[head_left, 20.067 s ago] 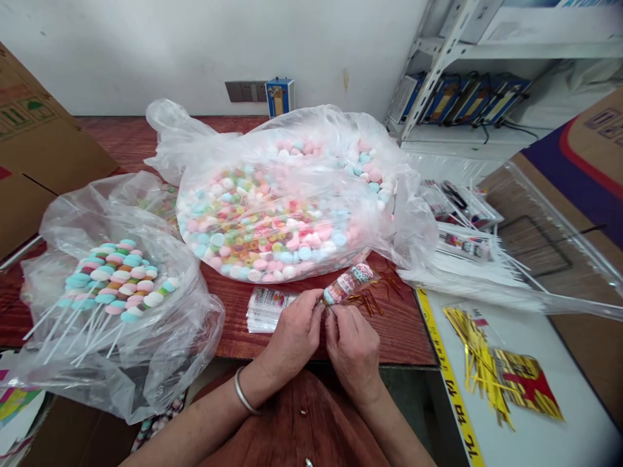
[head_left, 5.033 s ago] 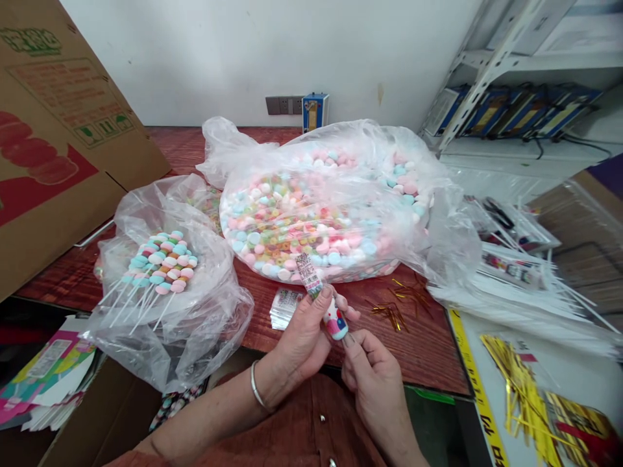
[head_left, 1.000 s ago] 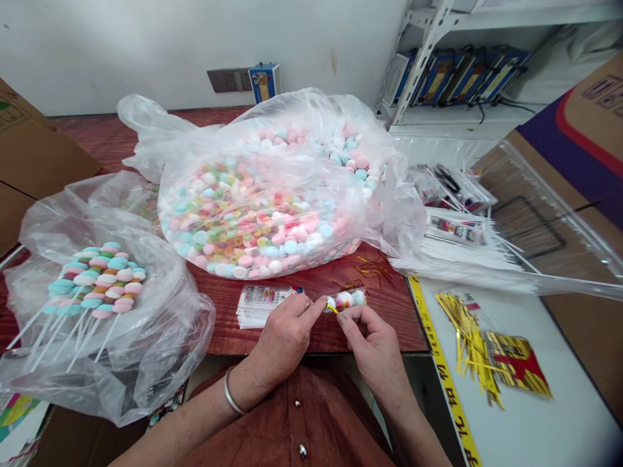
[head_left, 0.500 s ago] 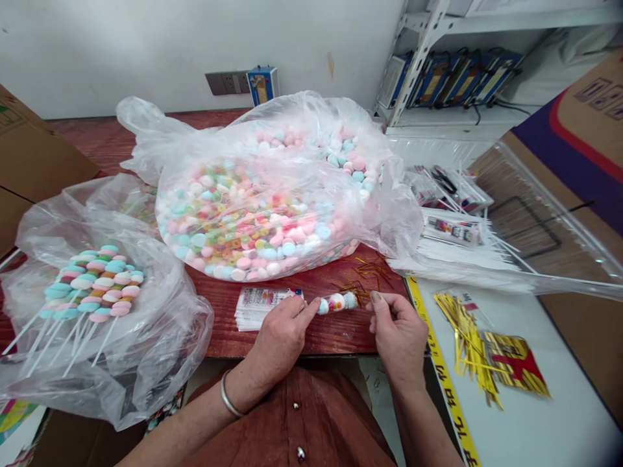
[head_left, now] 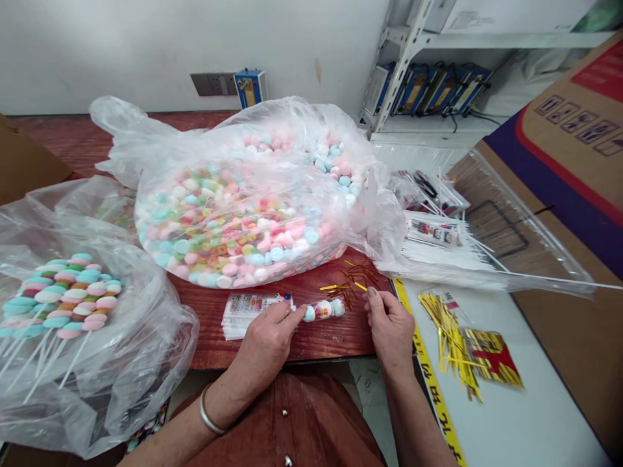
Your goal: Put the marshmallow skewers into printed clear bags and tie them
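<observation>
My left hand (head_left: 267,337) pinches the near end of a small wrapped candy skewer (head_left: 324,309), which lies on the red wooden table (head_left: 302,337) with its tip pointing right. A stack of printed sleeves (head_left: 243,306) sits just behind that hand. My right hand (head_left: 390,326) is a little to the right of the skewer. Its fingers are curled, and the fingertips pinch at the loose gold twist ties (head_left: 346,288) scattered on the table.
A big clear bag of pastel candies (head_left: 243,207) fills the table's middle. A second bag with finished skewers (head_left: 68,298) is at the left. White sticks (head_left: 448,250), a pack of gold ties (head_left: 470,347), a cardboard box (head_left: 574,168) and a shelf (head_left: 418,58) are at the right.
My right hand has left the skewer's end and moved right to the loose gold ties. The skewer now lies on the table, held only by my left hand.
</observation>
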`<action>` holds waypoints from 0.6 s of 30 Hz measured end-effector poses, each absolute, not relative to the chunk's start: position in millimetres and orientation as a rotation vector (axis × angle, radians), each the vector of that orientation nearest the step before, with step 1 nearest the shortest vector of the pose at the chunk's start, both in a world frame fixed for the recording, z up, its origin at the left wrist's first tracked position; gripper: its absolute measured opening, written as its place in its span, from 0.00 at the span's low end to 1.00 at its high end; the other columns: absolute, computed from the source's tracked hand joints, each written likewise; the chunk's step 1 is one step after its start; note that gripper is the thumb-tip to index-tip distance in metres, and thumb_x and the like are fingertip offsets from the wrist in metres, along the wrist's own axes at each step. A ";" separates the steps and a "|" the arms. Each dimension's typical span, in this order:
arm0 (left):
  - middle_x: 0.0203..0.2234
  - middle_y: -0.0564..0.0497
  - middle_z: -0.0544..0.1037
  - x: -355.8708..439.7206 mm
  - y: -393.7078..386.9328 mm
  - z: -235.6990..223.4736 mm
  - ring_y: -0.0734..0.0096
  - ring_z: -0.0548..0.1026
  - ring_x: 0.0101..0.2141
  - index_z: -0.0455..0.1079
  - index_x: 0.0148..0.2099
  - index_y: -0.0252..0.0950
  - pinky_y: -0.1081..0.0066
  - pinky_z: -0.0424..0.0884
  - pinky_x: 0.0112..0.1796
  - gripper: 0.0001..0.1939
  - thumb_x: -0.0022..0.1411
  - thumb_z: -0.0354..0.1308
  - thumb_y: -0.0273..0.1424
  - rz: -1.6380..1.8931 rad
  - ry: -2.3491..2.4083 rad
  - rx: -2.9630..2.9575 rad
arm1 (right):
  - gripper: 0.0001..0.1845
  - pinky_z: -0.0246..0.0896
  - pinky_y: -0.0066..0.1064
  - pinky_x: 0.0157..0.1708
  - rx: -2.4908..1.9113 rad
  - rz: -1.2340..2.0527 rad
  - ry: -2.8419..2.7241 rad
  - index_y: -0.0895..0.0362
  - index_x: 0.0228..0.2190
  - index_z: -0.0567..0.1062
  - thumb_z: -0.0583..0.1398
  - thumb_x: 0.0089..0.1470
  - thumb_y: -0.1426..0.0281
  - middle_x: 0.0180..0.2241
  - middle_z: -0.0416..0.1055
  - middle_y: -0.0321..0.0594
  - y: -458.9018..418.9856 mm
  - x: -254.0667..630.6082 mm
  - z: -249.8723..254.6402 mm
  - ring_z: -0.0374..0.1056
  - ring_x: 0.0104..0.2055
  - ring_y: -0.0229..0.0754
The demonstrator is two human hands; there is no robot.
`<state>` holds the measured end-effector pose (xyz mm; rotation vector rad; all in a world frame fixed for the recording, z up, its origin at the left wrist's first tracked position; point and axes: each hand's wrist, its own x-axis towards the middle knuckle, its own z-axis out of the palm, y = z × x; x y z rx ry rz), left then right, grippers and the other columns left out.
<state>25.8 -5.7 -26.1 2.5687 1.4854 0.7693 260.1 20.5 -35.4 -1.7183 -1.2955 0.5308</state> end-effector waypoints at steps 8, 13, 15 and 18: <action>0.30 0.48 0.72 34.6 -4.9 -19.7 0.68 0.70 0.32 0.72 0.50 0.34 0.70 0.70 0.34 0.15 0.68 0.47 0.20 0.881 1.416 2.490 | 0.14 0.61 0.30 0.36 -1.508 0.502 -1.402 0.56 0.28 0.76 0.57 0.62 0.63 0.27 0.72 0.36 -2.4 234.3 -9.0 0.67 0.31 0.40; 0.31 0.48 0.73 40.7 -1.7 -9.4 0.68 0.71 0.32 0.72 0.44 0.35 0.70 0.69 0.34 0.12 0.68 0.48 0.21 0.980 1.496 2.345 | 0.14 0.54 0.27 0.25 -1.469 0.729 -1.434 0.56 0.31 0.78 0.56 0.64 0.64 0.20 0.65 0.31 -25.1 196.9 -6.0 0.59 0.21 0.35; 0.30 0.49 0.73 41.1 -1.0 -6.9 0.69 0.71 0.31 0.70 0.41 0.35 0.70 0.68 0.33 0.09 0.68 0.50 0.22 1.002 1.543 2.292 | 0.16 0.53 0.26 0.25 -1.463 0.770 -1.433 0.57 0.30 0.78 0.56 0.64 0.63 0.20 0.65 0.31 -26.4 188.9 -9.3 0.59 0.22 0.35; 0.31 0.50 0.74 40.2 -0.9 -6.0 0.70 0.72 0.31 0.68 0.44 0.35 0.70 0.68 0.33 0.06 0.67 0.51 0.23 1.062 1.571 2.250 | 0.17 0.53 0.26 0.25 -1.458 0.825 -1.410 0.57 0.27 0.76 0.55 0.64 0.63 0.21 0.65 0.31 -24.7 183.9 -12.5 0.59 0.23 0.35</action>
